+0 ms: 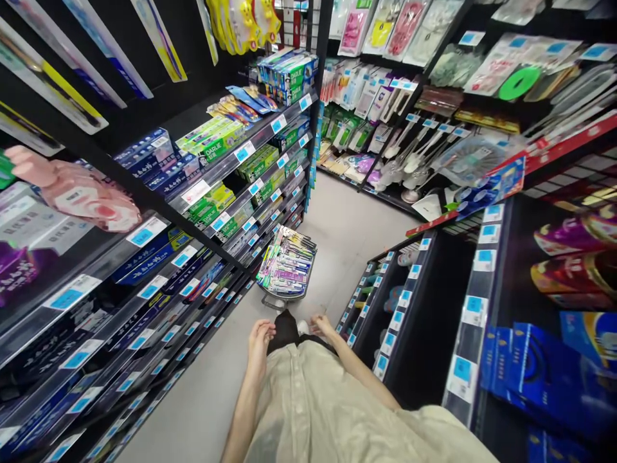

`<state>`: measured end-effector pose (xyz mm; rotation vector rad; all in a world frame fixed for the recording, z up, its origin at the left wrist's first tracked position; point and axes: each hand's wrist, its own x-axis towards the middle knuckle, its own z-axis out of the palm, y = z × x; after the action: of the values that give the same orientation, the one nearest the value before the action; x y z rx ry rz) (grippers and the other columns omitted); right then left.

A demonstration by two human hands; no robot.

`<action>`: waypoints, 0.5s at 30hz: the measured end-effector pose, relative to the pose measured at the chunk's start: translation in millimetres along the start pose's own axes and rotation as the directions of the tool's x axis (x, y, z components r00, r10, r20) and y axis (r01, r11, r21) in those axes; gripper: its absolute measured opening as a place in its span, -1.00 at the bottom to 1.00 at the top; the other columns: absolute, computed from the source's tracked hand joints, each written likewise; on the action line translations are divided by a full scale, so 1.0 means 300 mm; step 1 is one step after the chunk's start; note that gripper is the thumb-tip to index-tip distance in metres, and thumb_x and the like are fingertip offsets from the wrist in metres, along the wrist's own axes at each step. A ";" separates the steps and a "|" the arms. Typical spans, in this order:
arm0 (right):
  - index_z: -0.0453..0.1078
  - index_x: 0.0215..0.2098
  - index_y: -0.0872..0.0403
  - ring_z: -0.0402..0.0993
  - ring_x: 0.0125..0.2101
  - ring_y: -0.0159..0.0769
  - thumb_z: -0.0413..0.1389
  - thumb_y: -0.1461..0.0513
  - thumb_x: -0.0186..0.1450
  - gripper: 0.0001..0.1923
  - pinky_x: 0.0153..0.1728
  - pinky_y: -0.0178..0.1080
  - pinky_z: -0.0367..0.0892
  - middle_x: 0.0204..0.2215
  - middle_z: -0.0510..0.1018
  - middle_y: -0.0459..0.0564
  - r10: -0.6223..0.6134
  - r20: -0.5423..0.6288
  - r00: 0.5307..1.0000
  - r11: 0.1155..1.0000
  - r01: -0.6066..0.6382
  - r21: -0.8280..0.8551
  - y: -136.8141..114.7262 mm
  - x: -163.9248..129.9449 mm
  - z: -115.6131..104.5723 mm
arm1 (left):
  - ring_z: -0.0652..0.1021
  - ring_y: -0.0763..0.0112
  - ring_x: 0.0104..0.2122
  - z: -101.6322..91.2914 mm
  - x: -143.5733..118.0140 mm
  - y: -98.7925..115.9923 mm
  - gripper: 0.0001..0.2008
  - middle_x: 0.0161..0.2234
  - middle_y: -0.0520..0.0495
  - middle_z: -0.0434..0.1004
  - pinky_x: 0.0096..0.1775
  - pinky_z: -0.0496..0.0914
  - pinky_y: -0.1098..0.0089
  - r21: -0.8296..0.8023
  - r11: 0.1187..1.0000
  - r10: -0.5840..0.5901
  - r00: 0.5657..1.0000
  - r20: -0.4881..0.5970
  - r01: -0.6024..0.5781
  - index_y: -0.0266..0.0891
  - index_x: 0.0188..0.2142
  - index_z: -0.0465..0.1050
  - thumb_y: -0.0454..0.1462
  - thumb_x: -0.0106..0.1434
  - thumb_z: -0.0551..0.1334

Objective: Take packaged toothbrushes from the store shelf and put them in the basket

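Note:
My left hand (261,334) is held in front of my body with its fingers loosely bent, and nothing shows in it. On the other side, my right hand (322,323) hovers beside my leg, fingers half stretched and holding nothing visible. Just ahead of my feet is a dark basket (307,290) filled with packaged toothbrushes (289,267). Its handle (276,302) lies on the side nearest me. Neither hand touches the basket; the left one is nearest to the handle.
Along the left runs a shelf with toothpaste boxes (216,141) and hanging toothbrush packs (164,38). Kitchen utensils (414,154) fill the far rack. At right stands a shelf with blue boxes (535,360). Grey floor (332,212) lies between.

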<state>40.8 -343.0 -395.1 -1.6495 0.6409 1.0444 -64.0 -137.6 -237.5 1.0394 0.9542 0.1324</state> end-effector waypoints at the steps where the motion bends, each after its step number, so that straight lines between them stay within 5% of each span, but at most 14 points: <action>1: 0.27 -0.28 0.03 0.45 -0.59 -0.47 0.25 0.19 0.24 -0.78 -0.52 -0.43 0.32 -0.42 0.53 -0.12 0.000 -0.014 1.000 1.000 0.000 -0.007 -0.001 0.009 -0.015 | 0.59 0.41 -0.44 0.022 0.024 0.004 -0.67 -0.41 -0.04 0.64 -0.33 0.41 0.43 0.015 1.000 -0.003 1.000 0.018 0.003 -0.24 -0.30 0.52 -0.10 0.00 0.44; 8: 0.37 -0.24 0.09 0.45 -0.56 -0.45 0.20 0.27 0.36 -0.92 -0.47 -0.38 0.35 -0.44 0.52 -0.18 -0.015 -0.189 0.982 0.987 -0.016 -0.162 -0.093 0.074 -0.177 | 0.59 0.40 -0.48 0.183 0.230 0.062 -0.68 -0.43 -0.06 0.65 -0.38 0.39 0.44 0.046 0.998 -0.043 0.988 0.150 0.037 -0.25 -0.31 0.54 -0.11 -0.02 0.42; 15: 0.49 -0.09 0.13 0.59 -0.17 -0.26 0.22 0.15 0.44 -0.80 -0.09 -0.11 0.54 -0.13 0.61 0.00 -0.062 -0.294 0.954 0.933 -0.049 -0.356 -0.234 0.148 -0.271 | 0.57 0.39 -0.46 0.239 0.461 0.206 -0.71 -0.43 -0.05 0.65 -0.38 0.37 0.43 0.092 0.994 0.043 0.978 0.202 -0.063 -0.23 -0.32 0.53 -0.11 0.01 0.38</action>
<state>145.6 -393.4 -393.3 -2.1600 0.6678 0.9515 92.2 -82.0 -261.8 1.1458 0.7564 0.0246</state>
